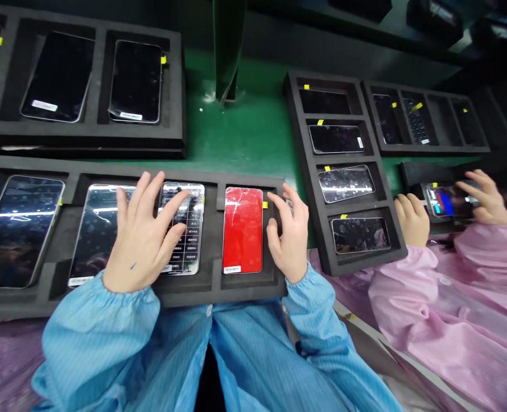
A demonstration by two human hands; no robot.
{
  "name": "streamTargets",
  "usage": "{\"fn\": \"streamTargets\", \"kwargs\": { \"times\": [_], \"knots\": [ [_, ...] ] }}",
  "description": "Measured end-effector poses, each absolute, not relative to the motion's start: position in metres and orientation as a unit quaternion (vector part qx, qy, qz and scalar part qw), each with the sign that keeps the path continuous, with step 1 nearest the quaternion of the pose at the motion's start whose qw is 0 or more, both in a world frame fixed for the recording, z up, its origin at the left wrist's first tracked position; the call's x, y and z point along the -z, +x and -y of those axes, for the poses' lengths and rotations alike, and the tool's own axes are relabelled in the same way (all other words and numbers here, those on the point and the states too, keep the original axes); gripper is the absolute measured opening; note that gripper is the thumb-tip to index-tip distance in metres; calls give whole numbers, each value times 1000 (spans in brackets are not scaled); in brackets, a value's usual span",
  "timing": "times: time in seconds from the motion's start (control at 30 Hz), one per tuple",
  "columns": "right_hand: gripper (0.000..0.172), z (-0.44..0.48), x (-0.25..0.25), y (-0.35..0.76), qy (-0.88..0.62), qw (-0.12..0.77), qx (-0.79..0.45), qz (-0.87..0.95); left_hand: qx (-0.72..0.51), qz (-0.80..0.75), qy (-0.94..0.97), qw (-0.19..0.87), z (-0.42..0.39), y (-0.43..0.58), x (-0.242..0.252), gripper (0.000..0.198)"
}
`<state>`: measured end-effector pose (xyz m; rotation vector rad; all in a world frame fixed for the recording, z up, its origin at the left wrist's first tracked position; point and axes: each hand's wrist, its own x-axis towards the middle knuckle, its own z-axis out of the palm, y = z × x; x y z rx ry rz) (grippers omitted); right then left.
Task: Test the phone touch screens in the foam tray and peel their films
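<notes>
Before me lies a black foam tray [213,229] with phones in its compartments. My left hand [144,240] is open, fingers spread, over a phone showing a grid menu [193,229]. The index finger is over its upper screen; whether it touches I cannot tell. Part of that hand also covers a dark-screened phone [96,234]. To the right, a phone with a solid red screen [244,229] lies in the end compartment, a yellow tab at its side. My right hand [288,232] is beside it at the tray's right end, fingers apart and holding nothing. Another dark phone [22,223] lies at the tray's left.
Stacked foam trays with phones [180,86] stand at the back left. An upright tray [328,234] of several phones lies to the right, another tray [442,146] behind it. At far right, a co-worker in pink sleeves [408,286] handles a lit phone [444,200]. A dark post [228,46] rises from the green tabletop [245,137].
</notes>
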<state>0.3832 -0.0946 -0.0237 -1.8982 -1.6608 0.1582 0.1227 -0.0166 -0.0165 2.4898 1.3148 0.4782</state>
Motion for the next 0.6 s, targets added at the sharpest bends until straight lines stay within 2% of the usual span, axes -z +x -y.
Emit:
{"fn": "streamTargets", "kwargs": {
  "times": [0.1,0.43,0.6],
  "knots": [
    [61,95,26,383,-724,313,-55,612,-168,-463,858,150,17,121,17,49],
    [59,91,24,395,-707,340,-75,615,-236,-491,828,132,29,115,3,50],
    [59,92,14,411,-682,315,-82,656,-212,-495,831,138,53,98,0,57]
  ]
}}
